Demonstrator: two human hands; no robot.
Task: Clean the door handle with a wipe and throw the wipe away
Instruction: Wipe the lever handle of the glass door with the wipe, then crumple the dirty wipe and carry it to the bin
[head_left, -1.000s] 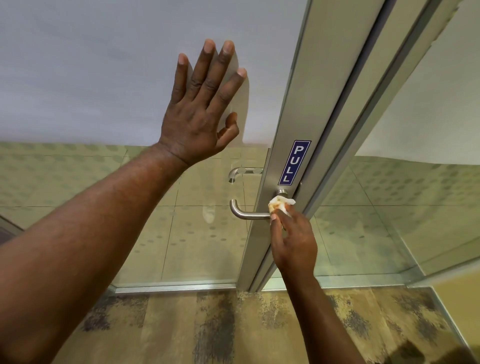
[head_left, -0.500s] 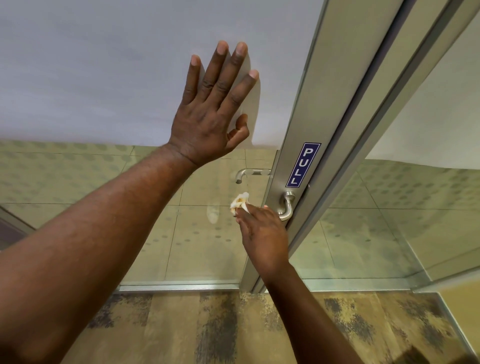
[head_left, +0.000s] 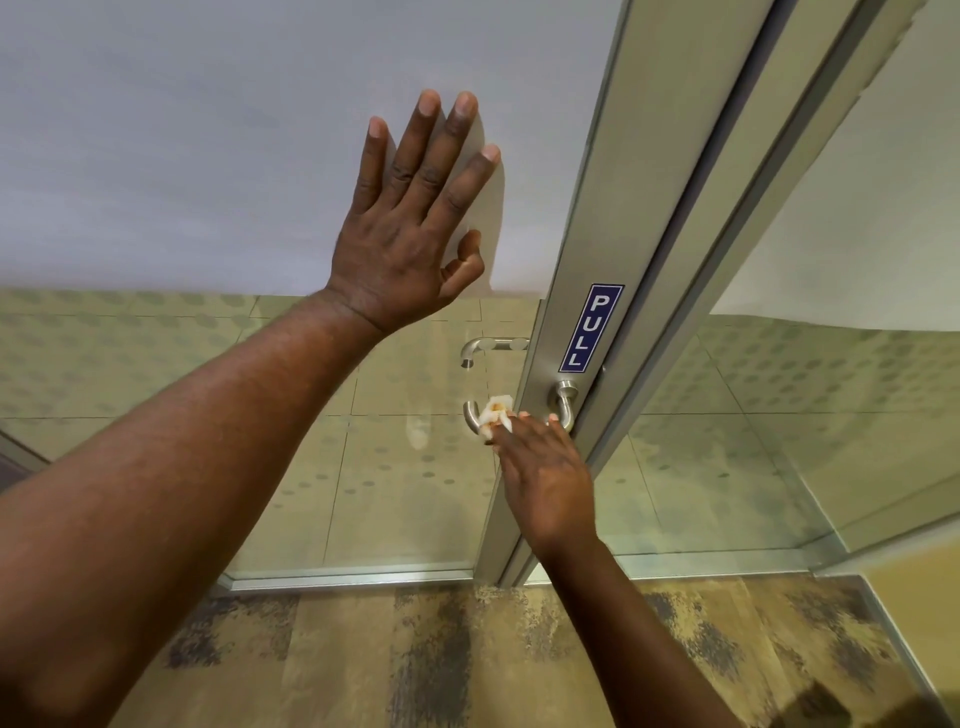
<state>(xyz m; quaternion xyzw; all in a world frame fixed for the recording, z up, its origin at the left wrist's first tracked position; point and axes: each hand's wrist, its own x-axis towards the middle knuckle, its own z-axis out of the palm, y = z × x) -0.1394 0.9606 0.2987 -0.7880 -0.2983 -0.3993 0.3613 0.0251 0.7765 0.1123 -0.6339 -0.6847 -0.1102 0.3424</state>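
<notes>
A silver lever door handle (head_left: 566, 402) sticks out from the metal door frame below a blue PULL sign (head_left: 590, 327). My right hand (head_left: 545, 473) covers the handle's bar and pinches a small crumpled white wipe (head_left: 495, 412) with an orange stain against the lever near its free end (head_left: 470, 415). My left hand (head_left: 410, 223) lies flat with fingers spread on the frosted upper glass of the door, above and left of the handle.
A second handle (head_left: 491, 347) shows through the glass on the far side of the door. The metal door frame (head_left: 613, 208) runs diagonally up to the right. Patterned brown carpet (head_left: 467, 654) covers the floor below. A glass panel (head_left: 779, 441) stands right of the frame.
My right hand slid the wipe along the lever from the frame end toward the free end. My left hand stays flat on the glass.
</notes>
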